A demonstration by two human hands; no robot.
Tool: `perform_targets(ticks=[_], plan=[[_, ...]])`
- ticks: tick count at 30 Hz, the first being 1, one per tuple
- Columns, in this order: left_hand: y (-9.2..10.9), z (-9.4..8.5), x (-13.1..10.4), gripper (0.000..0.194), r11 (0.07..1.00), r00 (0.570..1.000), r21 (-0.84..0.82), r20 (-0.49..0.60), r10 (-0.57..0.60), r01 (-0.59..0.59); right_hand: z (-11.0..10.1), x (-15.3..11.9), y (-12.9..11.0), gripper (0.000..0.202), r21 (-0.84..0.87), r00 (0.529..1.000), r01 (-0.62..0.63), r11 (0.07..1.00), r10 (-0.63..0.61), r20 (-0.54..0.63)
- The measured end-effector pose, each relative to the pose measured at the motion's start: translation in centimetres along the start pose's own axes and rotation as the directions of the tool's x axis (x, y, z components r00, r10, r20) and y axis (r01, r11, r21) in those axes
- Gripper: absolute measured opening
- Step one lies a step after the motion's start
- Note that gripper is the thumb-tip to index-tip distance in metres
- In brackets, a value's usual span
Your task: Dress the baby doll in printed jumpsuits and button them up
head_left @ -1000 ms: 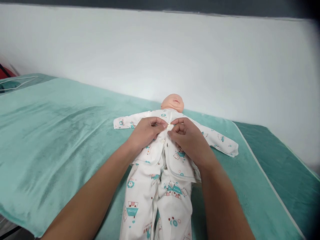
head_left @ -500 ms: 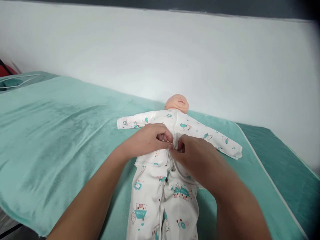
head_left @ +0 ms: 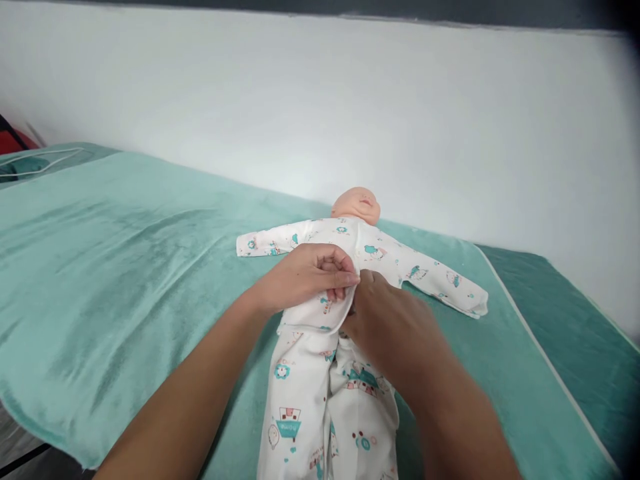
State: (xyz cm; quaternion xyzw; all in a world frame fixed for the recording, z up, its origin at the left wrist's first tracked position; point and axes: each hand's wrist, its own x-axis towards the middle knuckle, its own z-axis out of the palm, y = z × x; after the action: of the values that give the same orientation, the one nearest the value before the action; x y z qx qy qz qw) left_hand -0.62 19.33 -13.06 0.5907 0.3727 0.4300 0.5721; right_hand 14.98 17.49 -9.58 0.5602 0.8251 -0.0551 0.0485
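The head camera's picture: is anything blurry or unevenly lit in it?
In the head view, the bare right hand looks slightly blurred, the bare left hand crisper; in that same view, the smooth white wall seems brightest to the left of the rounded, peach-pink doll's head, and the picture's top right corner darkens to near black.

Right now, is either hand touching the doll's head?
No, the left hand and right hand are both at the front of the shirt, apart from the doll's head.
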Motion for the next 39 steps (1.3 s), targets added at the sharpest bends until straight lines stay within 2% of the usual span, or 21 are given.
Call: perform_targets(ticks=[5,9,12,14,17,19,21,23,32,39], plan=[[-0.3,1.0,0.2,0.018,0.985,0.996,-0.165,-0.084,0.037,-0.051,0.1,0.2,0.4,0.004,0.086,0.999,0.03,0.996,-0.027,-0.042],[-0.1,0.8,0.1,0.022,0.988,0.997,-0.15,-0.081,0.011,-0.023,-0.3,0.5,2.5,0.023,0.277,0.998,0.062,0.959,-0.058,-0.024],[0.1,0.6,-0.1,0.021,0.992,0.999,-0.127,-0.05,0.001,-0.007,-0.8,1.0,4.3,0.029,0.462,0.996,0.068,0.884,-0.091,0.026],[0.2,0.5,-0.1,0.02,0.993,0.999,-0.117,-0.046,-0.005,0.0,-0.7,1.4,5.3,0.028,0.646,0.992,0.044,0.762,-0.111,0.063],[0.1,0.5,0.0,0.018,0.993,0.997,-0.117,-0.069,-0.02,0.012,0.0,2.1,6.0,0.025,0.904,0.988,0.02,0.427,-0.144,0.046],[0.0,0.5,0.1,0.018,0.991,0.996,-0.13,-0.085,-0.029,0.018,0.5,2.3,6.1,0.023,0.977,0.993,0.02,0.211,-0.121,0.006],[-0.1,0.5,0.1,0.019,0.989,0.996,-0.147,-0.089,-0.03,0.017,0.9,2.5,5.9,0.022,0.995,0.995,0.027,0.094,-0.097,-0.018],[-0.2,0.4,0.1,0.019,0.986,0.996,-0.166,-0.081,-0.026,0.012,1.0,2.5,5.6,0.023,0.996,0.994,0.045,0.072,-0.103,-0.037],[-0.5,-0.1,0.2,0.018,0.981,1.0,-0.194,-0.02,0.002,-0.006,0.8,2.4,4.8,0.028,0.982,0.976,0.123,0.146,-0.197,-0.093],[-0.5,0.1,0.1,0.015,0.98,1.0,-0.197,-0.007,0.008,-0.009,1.1,2.8,5.1,0.034,0.988,0.954,0.116,0.102,-0.287,-0.083]])
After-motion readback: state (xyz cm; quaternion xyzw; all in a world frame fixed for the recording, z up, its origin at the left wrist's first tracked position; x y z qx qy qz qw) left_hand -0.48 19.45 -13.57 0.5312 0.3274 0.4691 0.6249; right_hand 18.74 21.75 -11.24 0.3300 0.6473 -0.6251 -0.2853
